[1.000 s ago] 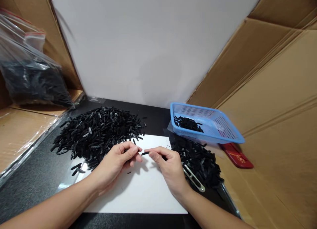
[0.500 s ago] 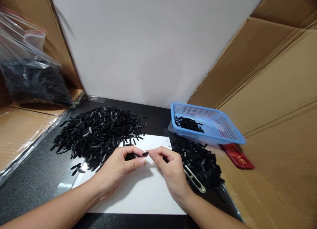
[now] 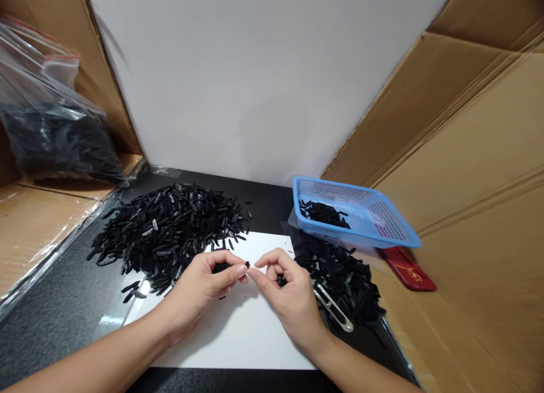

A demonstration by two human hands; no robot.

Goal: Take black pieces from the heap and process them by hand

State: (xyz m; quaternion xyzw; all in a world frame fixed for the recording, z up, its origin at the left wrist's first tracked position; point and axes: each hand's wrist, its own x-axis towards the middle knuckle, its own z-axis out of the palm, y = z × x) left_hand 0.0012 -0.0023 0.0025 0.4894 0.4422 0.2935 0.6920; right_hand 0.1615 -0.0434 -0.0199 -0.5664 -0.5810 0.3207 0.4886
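My left hand (image 3: 212,277) is closed, with thumb and forefinger pinching a small black piece (image 3: 247,264) over the white sheet (image 3: 238,336). More black shows inside its curl; whether that is held or lies behind, I cannot tell. Close beside it, my right hand (image 3: 287,285) has its thumb tip by the piece and its forefinger bent a little away. Dark bits (image 3: 281,280) are tucked in the right hand's curled fingers. A large heap of thin black strips (image 3: 170,228) spreads at the left, and a smaller black heap (image 3: 344,279) lies right of the hands.
A blue perforated basket (image 3: 361,234) with some black strips stands at the back right. A pale slotted tool (image 3: 334,308) rests against the right heap. A red object (image 3: 410,271) lies beyond. At left hangs a clear bag (image 3: 59,132) of black material. Cardboard walls (image 3: 480,155) flank the table.
My right thumb and forefinger have parted slightly around the small piece. The left thumb has risen to its forefinger, and the piece now sits at the left fingertips.
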